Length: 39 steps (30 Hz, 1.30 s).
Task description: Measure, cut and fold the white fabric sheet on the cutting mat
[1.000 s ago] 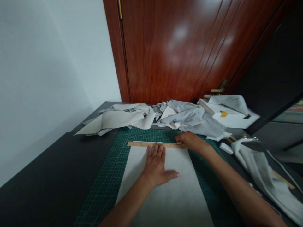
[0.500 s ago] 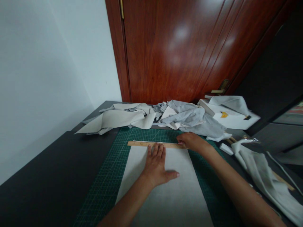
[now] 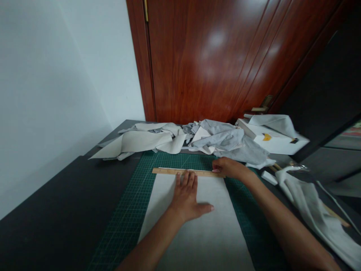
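Note:
A pale grey-white sheet of cloth [image 3: 203, 233] lies flat on a green cutting mat [image 3: 124, 210]. Across its far end rests a wooden ruler [image 3: 166, 171], with a thin strip of the sheet showing beyond it. My left hand [image 3: 186, 199] is spread flat on the sheet, its fingertips pressing the ruler and the thumb stretched to the right. At the ruler's right end, my right hand [image 3: 227, 167] is closed with its fingers curled against the far edge. Whatever those fingers hold, if anything, is hidden.
Behind the mat are heaped pale strips [image 3: 146, 139] and grey cloth scraps [image 3: 222, 137]. A white box [image 3: 276, 139] stands at the back right. Nearer on the right lie a small white block [image 3: 269, 177] and a draped pale cloth [image 3: 307, 203]. A wooden door [image 3: 197, 60] rises behind.
My right hand has shifted very slightly to the right along the ruler. The left hand, ruler and sheet stay in place.

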{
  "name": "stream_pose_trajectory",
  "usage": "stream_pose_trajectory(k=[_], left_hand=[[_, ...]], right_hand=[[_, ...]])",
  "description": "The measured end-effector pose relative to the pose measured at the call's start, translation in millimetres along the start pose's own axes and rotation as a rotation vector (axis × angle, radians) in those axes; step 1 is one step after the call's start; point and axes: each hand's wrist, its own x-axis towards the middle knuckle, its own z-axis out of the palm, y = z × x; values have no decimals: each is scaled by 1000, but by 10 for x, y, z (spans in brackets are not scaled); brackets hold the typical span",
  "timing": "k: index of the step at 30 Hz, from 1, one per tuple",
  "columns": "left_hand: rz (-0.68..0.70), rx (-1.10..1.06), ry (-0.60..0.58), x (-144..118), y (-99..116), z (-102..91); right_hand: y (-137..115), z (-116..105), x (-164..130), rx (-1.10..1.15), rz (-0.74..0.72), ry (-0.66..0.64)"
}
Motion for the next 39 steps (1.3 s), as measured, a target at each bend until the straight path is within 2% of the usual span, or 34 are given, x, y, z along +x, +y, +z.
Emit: stream_pose_trajectory(k=[11,17,29,39], left_hand=[[-9,-3,-9,-2,17,-12],[-2,13,-3,0,11,-2],[-15,8,-26,-3,40,-44],[-13,-5,-15,0,41,-40]], right_hand=[[54,69,54,111,-49,18],[-39,110,118,181,-134,36],[-321,336,236,266,-285,234],[-545,549,270,298,-315,353]])
